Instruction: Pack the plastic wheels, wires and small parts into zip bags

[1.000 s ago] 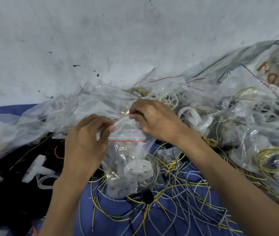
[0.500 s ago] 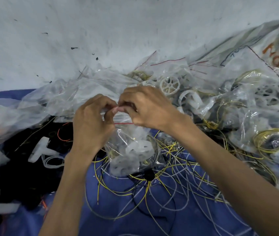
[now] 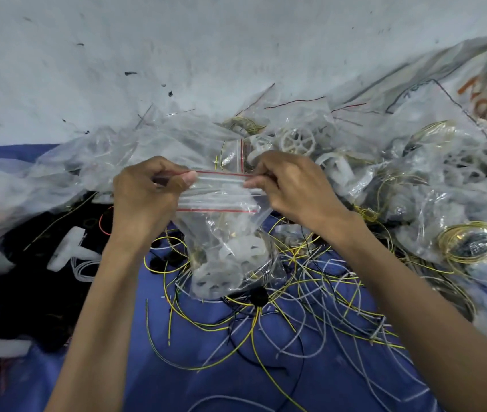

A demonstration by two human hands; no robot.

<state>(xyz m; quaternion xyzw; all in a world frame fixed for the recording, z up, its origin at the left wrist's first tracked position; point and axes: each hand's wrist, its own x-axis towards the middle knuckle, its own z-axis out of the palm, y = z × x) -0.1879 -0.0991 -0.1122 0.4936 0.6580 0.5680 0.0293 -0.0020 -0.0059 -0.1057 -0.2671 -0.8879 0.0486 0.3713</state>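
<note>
Wires (image 3: 310, 292), yellow and grey, sprawl over the blue cloth (image 3: 206, 367) nearer than the zip bag (image 3: 221, 233). The bag hangs clear and crumpled, white plastic wheels (image 3: 236, 254) sagging in its bottom. At its red-lined mouth the left hand (image 3: 144, 200) and right hand (image 3: 292, 188) each pinch one end, stretching it taut; sealing seems the step in hand, and next the strip wants pressing shut along its length. Beyond the bag lies a heap of filled bags (image 3: 414, 185).
</note>
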